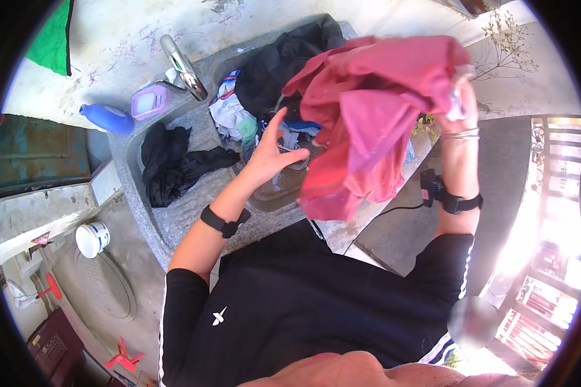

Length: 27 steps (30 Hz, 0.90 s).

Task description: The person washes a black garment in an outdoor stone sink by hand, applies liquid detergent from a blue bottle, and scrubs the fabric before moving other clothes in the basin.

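Observation:
My right hand [463, 106] is raised and closed on one end of a pinkish-red garment [374, 109], which hangs bunched over the right part of a grey stone laundry sink [139, 164]. My left hand [274, 155] is beside the garment with thumb and fingers apart, holding nothing. In the basin beyond it lie a black cloth [271, 68] and a white garment [226, 113] with blue and red trim. The garment hides part of the basin. Another black garment [174, 164] rests on the sink's ribbed left side.
A metal faucet [183, 66] stands at the sink's back edge. Left of it are a purple soap box [150, 101] and a blue bottle [110, 119]. A white bucket [93, 239] is on the left. Thin plant branches [507, 48] stand at the upper right.

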{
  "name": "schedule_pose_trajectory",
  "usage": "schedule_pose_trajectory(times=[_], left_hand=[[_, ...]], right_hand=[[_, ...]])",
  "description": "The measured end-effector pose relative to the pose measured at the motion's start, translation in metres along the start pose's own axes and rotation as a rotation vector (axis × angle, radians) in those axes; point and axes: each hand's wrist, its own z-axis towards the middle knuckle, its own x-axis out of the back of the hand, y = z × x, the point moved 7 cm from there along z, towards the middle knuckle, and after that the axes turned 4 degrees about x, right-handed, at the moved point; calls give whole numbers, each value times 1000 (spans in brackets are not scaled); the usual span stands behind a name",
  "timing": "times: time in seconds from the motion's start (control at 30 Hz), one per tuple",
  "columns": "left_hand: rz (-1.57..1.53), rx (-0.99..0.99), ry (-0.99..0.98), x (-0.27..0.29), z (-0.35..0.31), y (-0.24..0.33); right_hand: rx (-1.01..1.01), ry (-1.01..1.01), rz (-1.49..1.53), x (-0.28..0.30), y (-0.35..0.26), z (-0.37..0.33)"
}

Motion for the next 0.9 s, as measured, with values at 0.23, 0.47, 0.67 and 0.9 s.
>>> schedule_pose_trajectory(times=[0.23,0.47,0.67,0.9], left_hand=[[89,160,-181,-11,14,-60],[-178,351,-183,-1,-20,-85],[15,294,-112,0,-21,-98],[253,-270,141,-13,3,9]], right_hand=[[-224,71,-204,27,95,15],[-98,125,-237,48,60,3],[84,83,-279,-19,16,-11],[-26,-342,-270,-127,56,-26]])
